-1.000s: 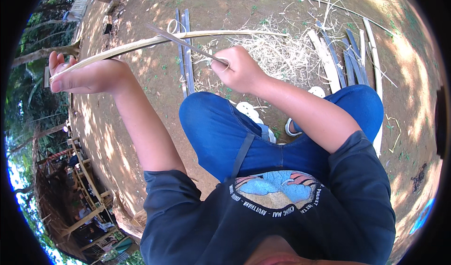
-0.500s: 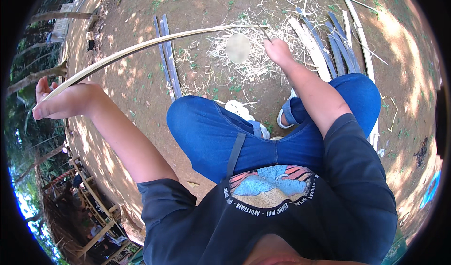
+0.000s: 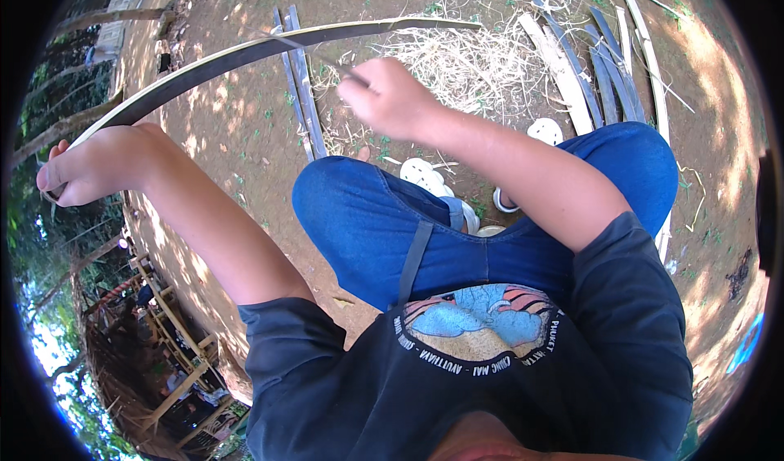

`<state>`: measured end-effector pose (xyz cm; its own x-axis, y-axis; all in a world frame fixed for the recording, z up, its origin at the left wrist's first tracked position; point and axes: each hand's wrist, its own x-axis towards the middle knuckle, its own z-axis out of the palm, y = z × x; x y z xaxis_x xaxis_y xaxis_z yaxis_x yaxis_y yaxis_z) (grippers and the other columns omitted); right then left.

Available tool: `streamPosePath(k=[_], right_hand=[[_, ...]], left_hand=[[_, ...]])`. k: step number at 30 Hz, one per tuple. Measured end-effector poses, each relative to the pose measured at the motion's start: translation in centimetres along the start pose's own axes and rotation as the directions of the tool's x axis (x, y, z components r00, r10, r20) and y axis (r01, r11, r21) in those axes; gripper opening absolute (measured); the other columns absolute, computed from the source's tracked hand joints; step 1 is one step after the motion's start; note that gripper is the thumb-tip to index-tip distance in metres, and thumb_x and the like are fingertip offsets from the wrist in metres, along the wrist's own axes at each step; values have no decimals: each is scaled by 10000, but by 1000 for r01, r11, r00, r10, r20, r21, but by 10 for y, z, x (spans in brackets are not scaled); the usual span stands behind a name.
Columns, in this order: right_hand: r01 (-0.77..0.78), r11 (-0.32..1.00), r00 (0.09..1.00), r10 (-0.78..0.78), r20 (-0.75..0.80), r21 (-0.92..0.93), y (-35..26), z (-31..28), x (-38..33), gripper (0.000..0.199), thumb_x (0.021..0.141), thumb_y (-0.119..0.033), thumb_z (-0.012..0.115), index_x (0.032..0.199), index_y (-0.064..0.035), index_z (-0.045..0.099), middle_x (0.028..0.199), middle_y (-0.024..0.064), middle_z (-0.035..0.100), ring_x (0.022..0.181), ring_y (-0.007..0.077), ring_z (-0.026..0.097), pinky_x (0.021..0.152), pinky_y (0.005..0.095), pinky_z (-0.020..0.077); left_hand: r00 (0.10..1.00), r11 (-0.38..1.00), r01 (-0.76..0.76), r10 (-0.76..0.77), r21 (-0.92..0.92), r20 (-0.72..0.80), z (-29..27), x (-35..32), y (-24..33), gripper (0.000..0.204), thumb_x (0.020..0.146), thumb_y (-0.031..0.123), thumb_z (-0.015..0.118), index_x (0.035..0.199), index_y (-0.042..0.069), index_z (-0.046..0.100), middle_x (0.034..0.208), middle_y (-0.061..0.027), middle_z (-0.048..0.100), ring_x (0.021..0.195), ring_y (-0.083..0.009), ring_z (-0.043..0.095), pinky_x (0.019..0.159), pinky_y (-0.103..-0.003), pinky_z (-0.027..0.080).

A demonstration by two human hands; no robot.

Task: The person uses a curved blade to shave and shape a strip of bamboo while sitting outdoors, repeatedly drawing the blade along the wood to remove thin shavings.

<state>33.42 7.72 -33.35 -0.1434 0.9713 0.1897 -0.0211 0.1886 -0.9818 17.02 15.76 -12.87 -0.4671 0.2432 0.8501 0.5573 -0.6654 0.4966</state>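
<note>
While the left hand [image 3: 102, 163] was closed around one end of the long bamboo strip [image 3: 245, 53], which arched across the ground ahead, the right hand [image 3: 392, 97] gripped a thin blade [image 3: 314, 53] against it. A slip could probably drive that blade toward the raised knee [image 3: 359, 204]. Shavings [image 3: 457, 65] and split slats [image 3: 600, 69] crowded the dirt beyond.

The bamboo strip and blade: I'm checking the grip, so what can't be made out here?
Head view only:
- Right hand: motion-blurred, finger placement unclear.
- Blade: thin, blurred, its handle hidden in the fist.
- Left hand: covers the bamboo strip end near the fisheye rim.
</note>
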Motion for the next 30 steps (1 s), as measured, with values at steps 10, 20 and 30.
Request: streamPosePath(k=[10,20,30], right_hand=[[82,970,989,-107,-97,-230,28,-9,5,344,872,-179,531,600,32,511,501,145,493,456,200,445,491,398,354],[38,999,996,-37,-81,2,-20,4,-13,382,857,-243,525,561,-3,559,476,117,521,437,211,480,466,389,348],[-597,752,791,492,-362,-281,134,-105,-42,469,902,-350,506,785,68,685,737,229,675,704,336,670,733,434,500]], left_hand=[[1000,1000,-12,12,-3,27,-5,-1,-2,448,1060,437,260,1069,6,383,1059,-151,459,1011,-266,465,931,-434,402],[996,993,-35,44,-114,79,6,-1,7,702,1030,596,239,983,-92,372,729,-86,522,769,-213,554,1043,-410,384],[990,960,-72,101,-270,96,9,0,4,667,974,639,415,934,-18,309,670,-63,465,676,-182,532,703,-316,493]])
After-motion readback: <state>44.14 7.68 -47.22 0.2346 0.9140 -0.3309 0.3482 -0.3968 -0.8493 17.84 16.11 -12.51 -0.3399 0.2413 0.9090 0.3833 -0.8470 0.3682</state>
